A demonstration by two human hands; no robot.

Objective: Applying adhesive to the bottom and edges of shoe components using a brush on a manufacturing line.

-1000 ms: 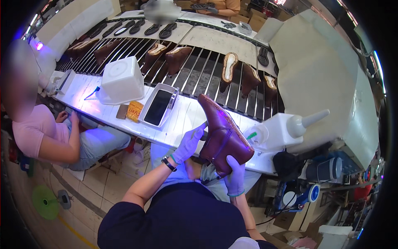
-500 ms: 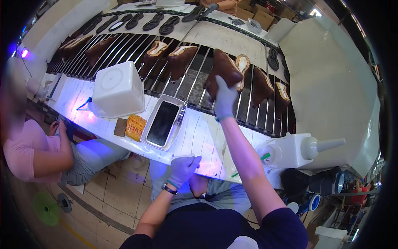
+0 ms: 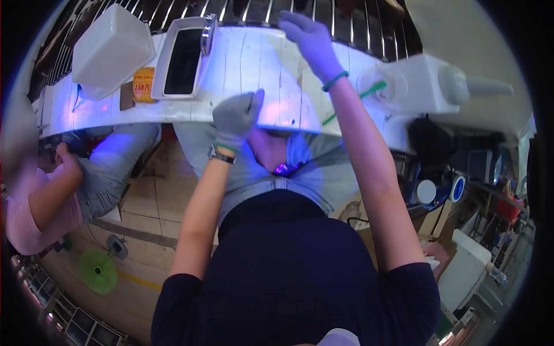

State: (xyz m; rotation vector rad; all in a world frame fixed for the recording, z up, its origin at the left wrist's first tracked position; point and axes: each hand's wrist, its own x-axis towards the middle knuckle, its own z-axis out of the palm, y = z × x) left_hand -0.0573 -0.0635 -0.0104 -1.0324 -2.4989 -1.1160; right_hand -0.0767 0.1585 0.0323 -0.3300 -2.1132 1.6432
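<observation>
Over the rack-side edge of the white bench, my right hand point(image 3: 311, 43) in a pale glove is raised with its fingers stretched out. Nothing shows in it. My left hand point(image 3: 236, 118), also gloved, is curled into a fist above the bench's near edge, thumb up, and no object sticks out of it. To its left stands a white rectangular tray point(image 3: 197, 78) with a dark, flat inside point(image 3: 183, 60). A shiny metal piece point(image 3: 208, 36) sits on the tray's right rim. A green-handled tool point(image 3: 372, 89) lies right of my right wrist.
Metal rods of a rack point(image 3: 271, 12) run behind the bench point(image 3: 254, 63). A white plastic container point(image 3: 112, 52), a yellow packet point(image 3: 143, 85) and a brown block point(image 3: 127, 96) are at left. A white nozzle bottle point(image 3: 427, 86) lies at right. Another person point(image 3: 52, 202) sits at left.
My right hand has come off the brown leather shoe upper on the rack and drawn back toward the bench. The view has tipped downward, so most of the rack is out of sight. My left hand stays curled.
</observation>
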